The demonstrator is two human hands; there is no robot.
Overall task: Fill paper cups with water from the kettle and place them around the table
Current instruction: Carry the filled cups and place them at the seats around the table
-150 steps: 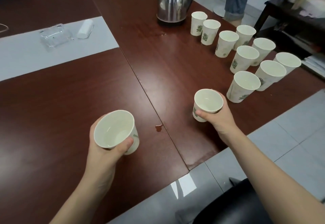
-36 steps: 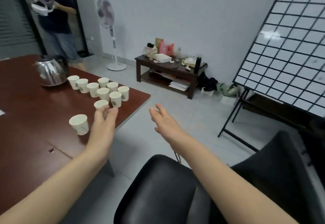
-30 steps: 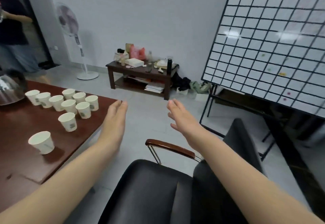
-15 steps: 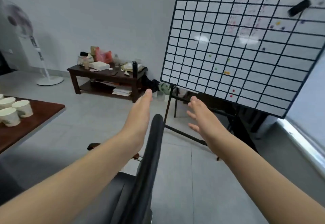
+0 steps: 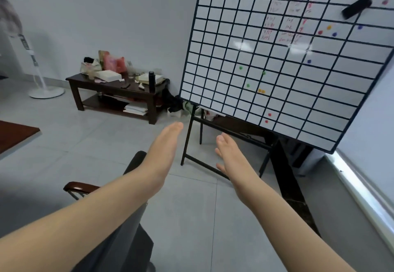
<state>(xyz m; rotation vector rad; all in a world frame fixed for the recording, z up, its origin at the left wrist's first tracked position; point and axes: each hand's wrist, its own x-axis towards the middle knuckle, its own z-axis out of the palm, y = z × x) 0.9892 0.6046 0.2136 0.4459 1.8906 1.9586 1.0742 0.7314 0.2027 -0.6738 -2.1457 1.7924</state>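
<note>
Stretching forward over the grey floor (image 5: 198,218), the left hand (image 5: 165,150) and right hand (image 5: 231,156) are held flat with fingers straight, and nothing is grasped by either. Only a corner of the table (image 5: 15,135) is seen, far to the left of the left hand; cups and kettle are out of view. A black chair (image 5: 128,218) is crossed by the left forearm, and a gridded whiteboard (image 5: 287,58) stands above the right hand.

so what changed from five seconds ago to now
Both cups were let go and left on the table. The left hand and right hand are now empty and open. The view swung right, off the cups and kettle, toward the whiteboard. Both arms stay stretched forward.
</note>
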